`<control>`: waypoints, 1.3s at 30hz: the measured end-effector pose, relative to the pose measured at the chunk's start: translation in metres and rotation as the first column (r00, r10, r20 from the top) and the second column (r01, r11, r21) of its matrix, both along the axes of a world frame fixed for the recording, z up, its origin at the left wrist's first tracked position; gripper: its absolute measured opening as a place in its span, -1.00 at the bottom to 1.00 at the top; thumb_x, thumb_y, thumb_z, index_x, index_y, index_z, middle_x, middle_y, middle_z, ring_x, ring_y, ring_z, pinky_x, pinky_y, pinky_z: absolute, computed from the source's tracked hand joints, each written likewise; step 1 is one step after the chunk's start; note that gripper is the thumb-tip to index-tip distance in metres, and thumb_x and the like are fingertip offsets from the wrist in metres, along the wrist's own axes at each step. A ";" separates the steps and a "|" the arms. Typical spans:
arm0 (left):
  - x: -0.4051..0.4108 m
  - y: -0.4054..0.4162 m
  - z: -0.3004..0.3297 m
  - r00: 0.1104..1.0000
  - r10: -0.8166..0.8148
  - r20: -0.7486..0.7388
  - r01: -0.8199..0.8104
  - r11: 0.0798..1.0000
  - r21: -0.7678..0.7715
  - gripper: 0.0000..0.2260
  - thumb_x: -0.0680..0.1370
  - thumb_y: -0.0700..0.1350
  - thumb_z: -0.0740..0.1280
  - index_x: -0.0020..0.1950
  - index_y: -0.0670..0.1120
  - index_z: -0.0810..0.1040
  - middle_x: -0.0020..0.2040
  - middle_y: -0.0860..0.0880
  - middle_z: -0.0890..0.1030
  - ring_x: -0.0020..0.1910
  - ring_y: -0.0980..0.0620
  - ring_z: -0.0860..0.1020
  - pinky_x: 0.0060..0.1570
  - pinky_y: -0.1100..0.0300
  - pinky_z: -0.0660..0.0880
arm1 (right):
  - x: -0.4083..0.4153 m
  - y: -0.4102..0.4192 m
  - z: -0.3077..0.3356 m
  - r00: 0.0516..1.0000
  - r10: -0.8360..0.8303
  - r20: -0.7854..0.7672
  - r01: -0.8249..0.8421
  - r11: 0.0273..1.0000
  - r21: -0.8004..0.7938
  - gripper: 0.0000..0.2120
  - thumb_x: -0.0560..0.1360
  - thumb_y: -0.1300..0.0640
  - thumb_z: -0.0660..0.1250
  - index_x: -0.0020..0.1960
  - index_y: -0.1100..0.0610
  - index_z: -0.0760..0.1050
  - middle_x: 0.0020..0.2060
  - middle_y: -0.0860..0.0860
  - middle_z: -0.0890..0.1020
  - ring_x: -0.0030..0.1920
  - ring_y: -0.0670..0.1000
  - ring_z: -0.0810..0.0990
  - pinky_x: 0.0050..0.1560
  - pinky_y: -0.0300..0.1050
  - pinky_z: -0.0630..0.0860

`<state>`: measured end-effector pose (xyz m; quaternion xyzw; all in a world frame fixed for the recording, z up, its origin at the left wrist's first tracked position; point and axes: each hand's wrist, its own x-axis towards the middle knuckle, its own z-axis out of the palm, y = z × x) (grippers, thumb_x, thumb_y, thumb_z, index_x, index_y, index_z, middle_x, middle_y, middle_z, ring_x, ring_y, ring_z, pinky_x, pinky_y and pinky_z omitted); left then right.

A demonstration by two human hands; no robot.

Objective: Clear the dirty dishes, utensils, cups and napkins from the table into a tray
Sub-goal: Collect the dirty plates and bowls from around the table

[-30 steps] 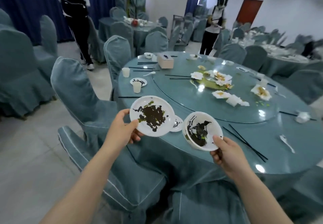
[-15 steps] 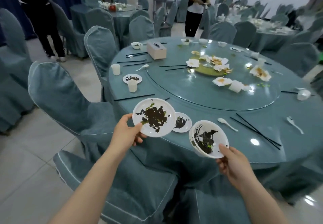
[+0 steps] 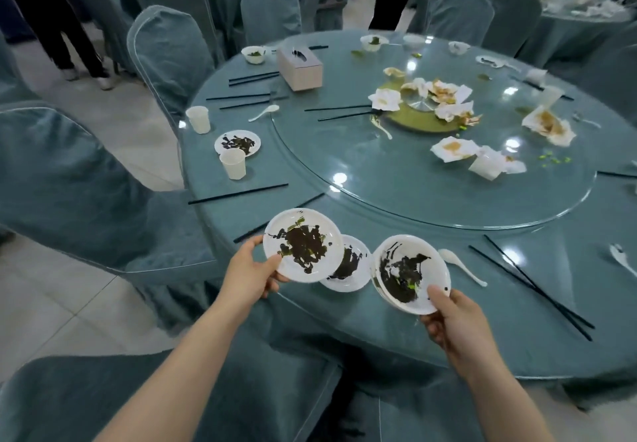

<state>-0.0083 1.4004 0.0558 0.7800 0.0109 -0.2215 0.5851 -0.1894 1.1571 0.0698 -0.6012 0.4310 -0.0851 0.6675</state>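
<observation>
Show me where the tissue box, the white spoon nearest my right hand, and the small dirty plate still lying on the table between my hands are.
tissue box point(image 3: 300, 70): head view, on its top face.
white spoon point(image 3: 462, 266): head view, on its handle.
small dirty plate point(image 3: 350, 265): head view, on its dark-smeared centre.

Blue-covered chairs point(image 3: 172, 52) ring the table; a tissue box point(image 3: 300, 69) sits upper centre; a person's dark trousers point(image 3: 58, 21) stand upper left.

Four soiled white plates: one point(image 3: 303, 245) and another point(image 3: 410, 274) held, a third point(image 3: 350, 264) and fourth point(image 3: 238, 142) on the table point(image 3: 517, 345). Two paper cups point(image 3: 199, 119) point(image 3: 233, 163). One tissue box point(image 3: 300, 68). Three white spoons point(image 3: 462, 265) point(image 3: 264, 112) point(image 3: 622, 259).
</observation>
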 end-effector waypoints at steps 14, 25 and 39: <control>0.017 -0.076 -0.094 0.981 -0.047 -0.188 0.075 0.987 0.145 -0.72 0.58 -0.14 0.29 0.21 0.11 0.32 -0.43 -0.07 0.64 -0.58 0.10 0.49 -0.61 0.29 0.38 | 0.047 -0.064 -0.036 1.000 0.014 -0.018 -0.014 0.999 -0.032 -0.86 0.57 0.18 0.24 0.00 0.26 0.49 -0.53 0.03 0.48 -0.57 -0.07 0.34 -0.56 -0.28 0.26; 0.014 -0.118 -0.117 0.981 -0.069 -0.180 0.114 0.961 0.253 -0.80 0.53 -0.17 0.30 0.03 0.03 0.31 -0.45 -0.07 0.63 -0.50 -0.01 0.60 -0.49 0.20 0.51 | 0.041 -0.080 -0.044 0.999 -0.010 -0.042 0.009 0.999 -0.032 -0.86 0.58 0.13 0.24 -0.01 0.18 0.52 -0.53 0.00 0.52 -0.55 -0.07 0.39 -0.53 -0.25 0.31; 0.014 -0.114 -0.074 0.948 -0.190 -0.255 0.209 0.977 0.051 -0.59 0.52 -0.21 0.21 0.29 0.15 0.29 -0.52 -0.01 0.55 -0.60 0.09 0.44 -0.57 0.28 0.35 | 0.037 -0.066 -0.033 0.998 -0.056 -0.027 0.056 0.998 -0.008 -0.84 0.58 0.12 0.24 0.01 0.19 0.53 -0.54 0.00 0.51 -0.56 -0.09 0.38 -0.56 -0.29 0.31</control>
